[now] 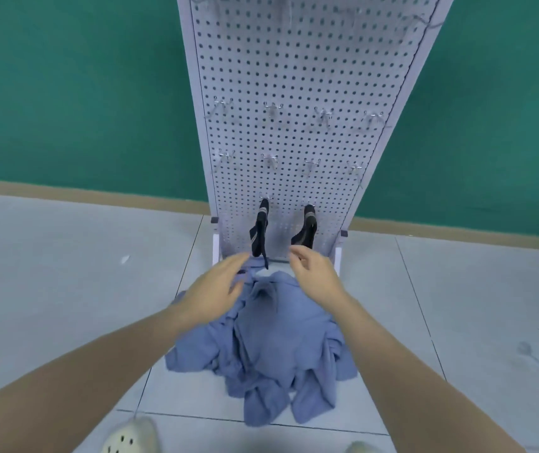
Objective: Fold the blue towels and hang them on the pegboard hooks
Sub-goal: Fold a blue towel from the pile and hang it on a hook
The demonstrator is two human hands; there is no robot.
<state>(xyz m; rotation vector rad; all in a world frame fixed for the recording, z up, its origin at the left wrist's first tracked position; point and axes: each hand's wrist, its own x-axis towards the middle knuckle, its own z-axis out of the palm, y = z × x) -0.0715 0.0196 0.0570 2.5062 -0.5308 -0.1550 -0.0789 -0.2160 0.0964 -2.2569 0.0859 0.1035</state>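
blue towels (pixel 271 348) heaped below both open hands (pixel 219 286).

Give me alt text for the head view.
Both hands, left hand and right hand, reach open over a crumpled pile of blue towels on the floor before a white pegboard where two dark socks hang.

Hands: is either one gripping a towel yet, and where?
No. The left hand and right hand hover open above the blue towels heaped on the floor.
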